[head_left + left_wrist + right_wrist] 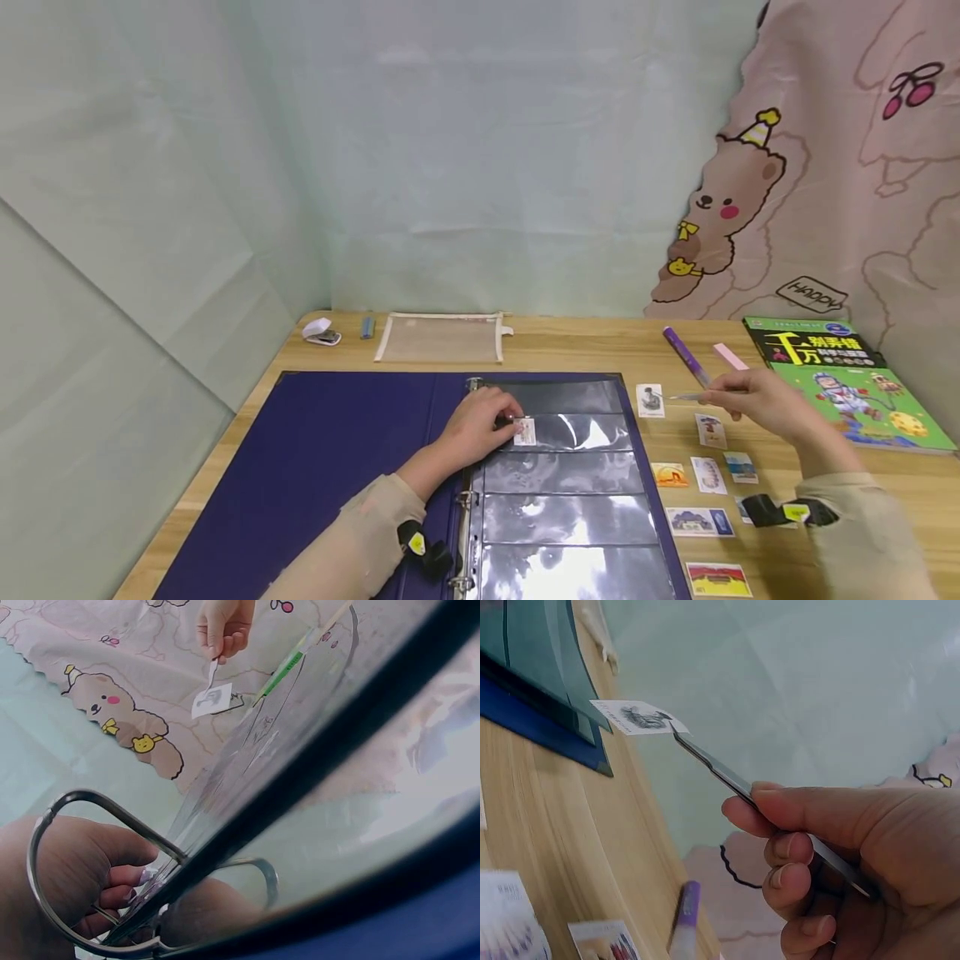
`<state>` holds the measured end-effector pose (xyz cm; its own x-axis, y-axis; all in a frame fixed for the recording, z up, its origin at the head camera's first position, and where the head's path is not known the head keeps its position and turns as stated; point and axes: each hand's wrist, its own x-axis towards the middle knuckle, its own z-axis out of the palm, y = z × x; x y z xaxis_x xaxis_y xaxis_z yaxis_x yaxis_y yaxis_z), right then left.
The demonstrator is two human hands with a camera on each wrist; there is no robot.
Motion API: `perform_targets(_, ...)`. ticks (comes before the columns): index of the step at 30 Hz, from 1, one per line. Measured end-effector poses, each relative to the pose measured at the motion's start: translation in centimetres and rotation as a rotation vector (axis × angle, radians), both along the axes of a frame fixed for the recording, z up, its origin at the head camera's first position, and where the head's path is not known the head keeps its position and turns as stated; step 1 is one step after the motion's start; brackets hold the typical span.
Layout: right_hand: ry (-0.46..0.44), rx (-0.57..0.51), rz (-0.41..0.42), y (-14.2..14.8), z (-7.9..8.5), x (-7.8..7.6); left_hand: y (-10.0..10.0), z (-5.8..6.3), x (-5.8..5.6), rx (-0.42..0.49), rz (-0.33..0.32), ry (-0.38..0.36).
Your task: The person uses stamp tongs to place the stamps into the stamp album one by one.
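Observation:
My right hand [757, 400] pinches metal tweezers [712, 765] between thumb and fingers. At their tip is a white stamp with a dark grey drawing [641, 718], raised off the table in the right wrist view. My left hand [474, 425] rests at the upper inner part of an opened blue ring album [360, 450]. Its fingers are bent at the clear pocket page [570, 471], thumb and forefinger apart; their exact contact is hidden. Beside these fingertips a small pinkish stamp [525, 432] sits in the second pocket row.
Several loose stamps, among them a red and yellow one [717, 579], lie right of the album. Behind them are a purple marker [686, 354], a pink bar [730, 357] and a green book [862, 392]. A mesh pouch [441, 338] and white stapler [320, 331] stand at the back.

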<state>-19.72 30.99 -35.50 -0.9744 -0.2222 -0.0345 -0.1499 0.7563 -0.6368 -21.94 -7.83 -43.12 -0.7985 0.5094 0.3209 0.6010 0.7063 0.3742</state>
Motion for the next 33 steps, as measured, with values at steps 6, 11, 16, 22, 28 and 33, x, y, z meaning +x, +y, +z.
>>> perform_targets(6, 0.013, -0.064, 0.036, -1.1, -0.3, -0.6, 0.1, -0.1, 0.0, -0.007, 0.014, -0.008)
perform_targets(11, 0.006, -0.083, 0.034, -2.3, -0.6, -1.1, 0.1, 0.0, 0.0, -0.003, 0.018, -0.002)
perform_targets(16, 0.011, -0.116, 0.037, -3.9, -0.9, -1.6, -0.1, -0.1, 0.0, -0.001, 0.023, -0.015)
perform_targets(22, -0.026, -0.156, 0.053, -5.2, -1.4, -2.0, 0.0, -0.3, 0.0, -0.002, 0.022, -0.008)
perform_targets(28, -0.023, -0.195, 0.074, -6.2, -1.8, -2.3, 0.0, -0.2, -0.1, -0.009, 0.014, -0.013)
perform_targets(33, -0.044, -0.197, 0.049, -7.2, -2.4, -2.7, 0.0, -0.2, -0.1, -0.006, 0.014, -0.012)
